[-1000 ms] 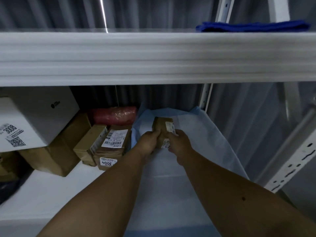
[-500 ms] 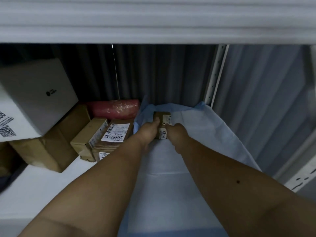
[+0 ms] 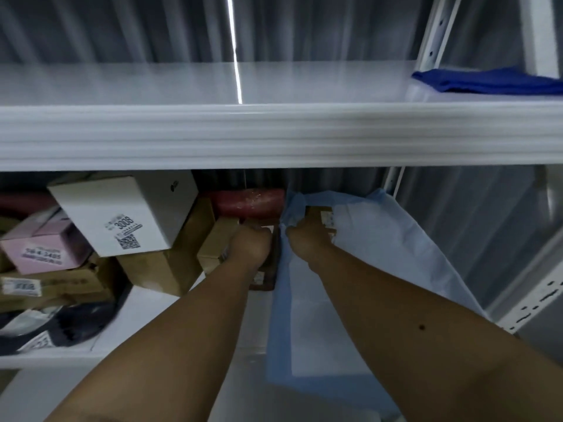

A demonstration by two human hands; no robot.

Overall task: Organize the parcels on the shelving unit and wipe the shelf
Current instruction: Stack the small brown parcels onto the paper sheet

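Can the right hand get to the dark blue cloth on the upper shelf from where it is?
Probably yes. The dark blue folded cloth lies bare at the white upper shelf's right end, nothing over it. But the right hand is below, apparently on a small brown parcel, and would need to let go.

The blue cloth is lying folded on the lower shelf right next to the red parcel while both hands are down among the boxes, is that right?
Not quite. In the head view the blue cloth lies on the upper shelf, at its right end, far from the red parcel. The left hand and right hand are indeed down among the boxes.
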